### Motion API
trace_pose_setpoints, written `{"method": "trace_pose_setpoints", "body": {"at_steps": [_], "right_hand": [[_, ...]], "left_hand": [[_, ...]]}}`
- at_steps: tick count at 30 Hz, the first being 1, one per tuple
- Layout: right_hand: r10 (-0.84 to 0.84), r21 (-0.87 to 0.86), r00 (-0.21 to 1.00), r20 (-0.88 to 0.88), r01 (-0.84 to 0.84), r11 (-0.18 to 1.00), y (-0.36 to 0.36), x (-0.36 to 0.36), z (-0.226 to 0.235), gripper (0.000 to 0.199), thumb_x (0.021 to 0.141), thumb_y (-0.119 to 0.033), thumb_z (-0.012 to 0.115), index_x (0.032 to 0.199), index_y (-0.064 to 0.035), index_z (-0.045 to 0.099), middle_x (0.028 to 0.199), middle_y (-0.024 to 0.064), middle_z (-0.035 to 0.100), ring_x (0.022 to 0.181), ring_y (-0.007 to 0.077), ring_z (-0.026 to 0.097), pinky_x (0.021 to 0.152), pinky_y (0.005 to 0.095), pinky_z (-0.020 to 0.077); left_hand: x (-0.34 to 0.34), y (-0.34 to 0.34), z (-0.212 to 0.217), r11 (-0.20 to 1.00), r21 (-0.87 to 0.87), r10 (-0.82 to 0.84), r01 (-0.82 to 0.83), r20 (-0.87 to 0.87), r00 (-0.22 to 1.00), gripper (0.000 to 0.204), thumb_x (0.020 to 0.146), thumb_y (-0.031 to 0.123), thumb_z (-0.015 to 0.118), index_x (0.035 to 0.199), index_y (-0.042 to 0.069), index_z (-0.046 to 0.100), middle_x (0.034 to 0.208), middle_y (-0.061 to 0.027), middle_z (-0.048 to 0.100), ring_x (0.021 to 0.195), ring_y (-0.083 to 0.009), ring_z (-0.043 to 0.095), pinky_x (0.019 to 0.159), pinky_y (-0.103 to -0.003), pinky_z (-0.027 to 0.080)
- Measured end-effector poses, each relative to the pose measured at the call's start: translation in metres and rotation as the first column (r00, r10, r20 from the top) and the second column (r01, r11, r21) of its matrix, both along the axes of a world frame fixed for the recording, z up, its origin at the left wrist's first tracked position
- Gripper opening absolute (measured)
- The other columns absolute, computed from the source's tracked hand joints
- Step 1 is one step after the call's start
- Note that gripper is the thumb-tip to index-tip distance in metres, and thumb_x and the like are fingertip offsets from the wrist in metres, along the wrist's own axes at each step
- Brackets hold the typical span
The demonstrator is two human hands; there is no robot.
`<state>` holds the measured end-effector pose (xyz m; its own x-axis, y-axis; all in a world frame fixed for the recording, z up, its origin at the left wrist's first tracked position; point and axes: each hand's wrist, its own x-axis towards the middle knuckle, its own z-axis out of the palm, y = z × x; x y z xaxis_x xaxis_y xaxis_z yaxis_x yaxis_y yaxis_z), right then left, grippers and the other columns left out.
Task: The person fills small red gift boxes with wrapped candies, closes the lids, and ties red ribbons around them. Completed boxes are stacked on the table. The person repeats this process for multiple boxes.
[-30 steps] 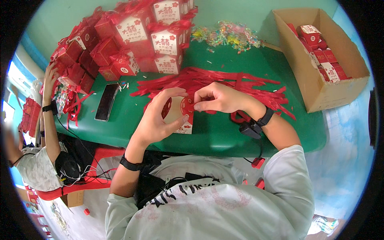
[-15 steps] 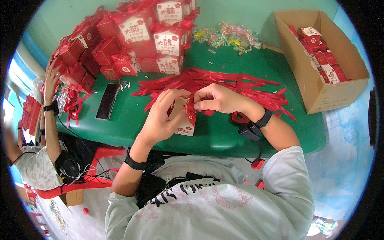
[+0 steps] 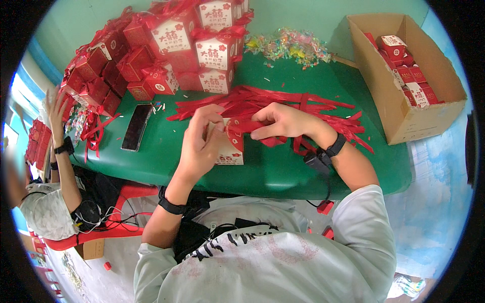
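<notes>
Both hands' grip closed on small red-and-white box [image 3: 230,146], left hand [image 3: 199,144], right hand [image 3: 283,121]

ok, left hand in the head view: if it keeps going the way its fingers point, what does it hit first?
The left hand points up and right, fingers already on the small red-and-white gift box. Beyond that, probably the loose red ribbons, then the stacked red gift boxes. Depth is unclear through the fisheye.

Red-and-white gift boxes [image 3: 177,45] are stacked at the table's [image 3: 283,171] far-left corner. One small box [image 3: 230,151] stands near its front edge. A dark phone screen [image 3: 136,127] lies left. An open cardboard carton [image 3: 404,76] holds more boxes at the right edge.
</notes>
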<state>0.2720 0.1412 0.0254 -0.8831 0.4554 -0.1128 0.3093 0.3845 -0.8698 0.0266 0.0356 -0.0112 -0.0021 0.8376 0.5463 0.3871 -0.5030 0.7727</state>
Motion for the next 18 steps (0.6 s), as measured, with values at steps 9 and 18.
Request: {"method": "trace_pose_setpoints", "body": {"at_steps": [9,18], "right_hand": [[-0.128,-0.058,0.99,0.06,0.132,0.99,0.072,0.057,-0.007,0.02,0.098,-0.026,0.077,0.1,-0.0069,0.07,0.083,-0.007,0.063,0.076,0.0052,0.055,0.07,0.026,0.046],[-0.431,0.296,0.895,0.113,0.384,0.875,0.123,0.104,-0.029,0.032,0.092,-0.031,0.084,0.107,-0.0036,0.076,0.1,0.0029,0.078,0.091,0.0134,0.068,0.089,0.0345,0.0542]], "left_hand": [[-0.027,-0.002,0.011,0.987,0.137,0.072,-0.086,0.107,0.992,0.023,0.101,-0.005,0.06,0.123,-0.003,0.056,0.109,-0.0091,0.064,0.1,-0.0165,0.063,0.096,-0.031,0.049],[-0.04,-0.002,-0.002,0.983,0.153,0.092,-0.106,0.091,0.992,0.021,0.103,-0.002,0.06,0.123,-0.002,0.056,0.108,-0.0082,0.063,0.1,-0.015,0.062,0.093,-0.029,0.049]]}}
